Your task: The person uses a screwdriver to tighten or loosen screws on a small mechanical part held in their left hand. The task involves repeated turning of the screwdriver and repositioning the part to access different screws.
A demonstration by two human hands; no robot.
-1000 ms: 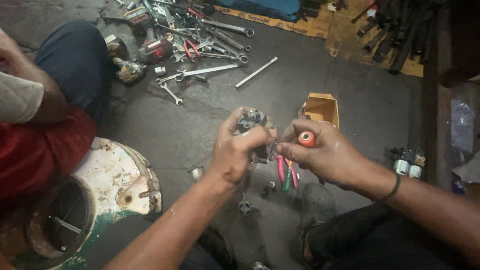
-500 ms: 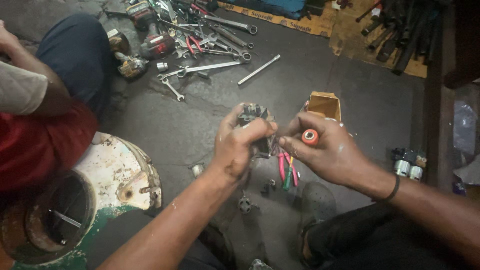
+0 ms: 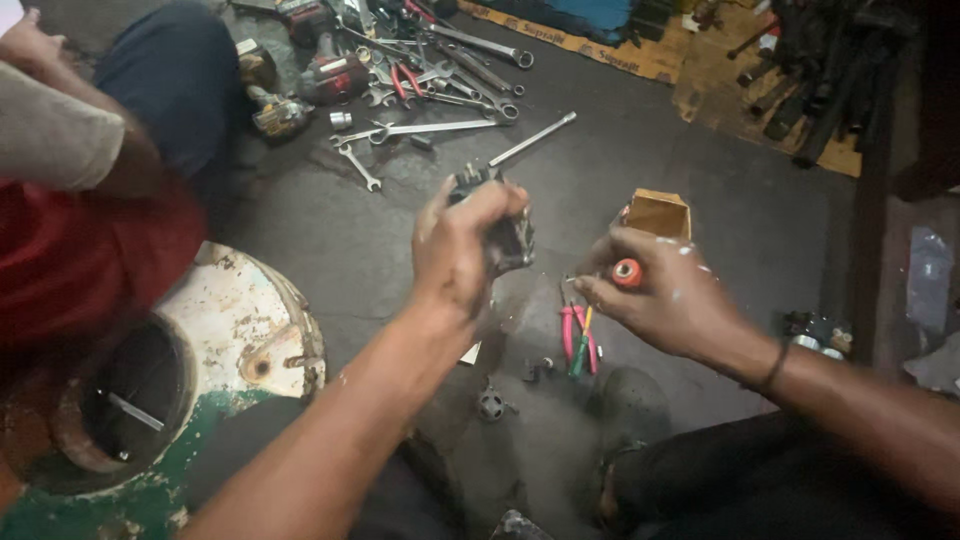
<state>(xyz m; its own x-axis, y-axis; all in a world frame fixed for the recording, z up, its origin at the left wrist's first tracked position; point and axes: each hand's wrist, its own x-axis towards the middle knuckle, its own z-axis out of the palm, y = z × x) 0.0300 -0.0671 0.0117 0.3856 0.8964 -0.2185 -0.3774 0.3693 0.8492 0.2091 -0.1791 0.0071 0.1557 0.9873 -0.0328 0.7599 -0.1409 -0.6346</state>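
Cardboard box [image 3: 658, 213], small and open at the top, stands on the dark floor [image 3: 700, 180] just behind the right hand; what lies inside it cannot be made out. At the lower left sits a big round metal drum [image 3: 235, 330], white and green with rust, its dark opening showing only a thin rod inside.

Left hand [image 3: 458, 250] is raised above the floor with the forearm coming up from the lower left, and its fingers are clenched round a dark metal part [image 3: 505, 235] (small, blocky, its details blurred). Right hand [image 3: 665, 295] reaches in from the lower right, wrist banded, and grips a screwdriver by its red handle [image 3: 627, 272], with the tip pointing toward the metal part; the two hands are near each other but apart.

Below them on the floor lie red pliers [image 3: 572, 335] and a few small loose pieces. Farther back, wrenches [image 3: 430, 130] and other tools are scattered, and another person in a red top [image 3: 80, 260] sits at the left.
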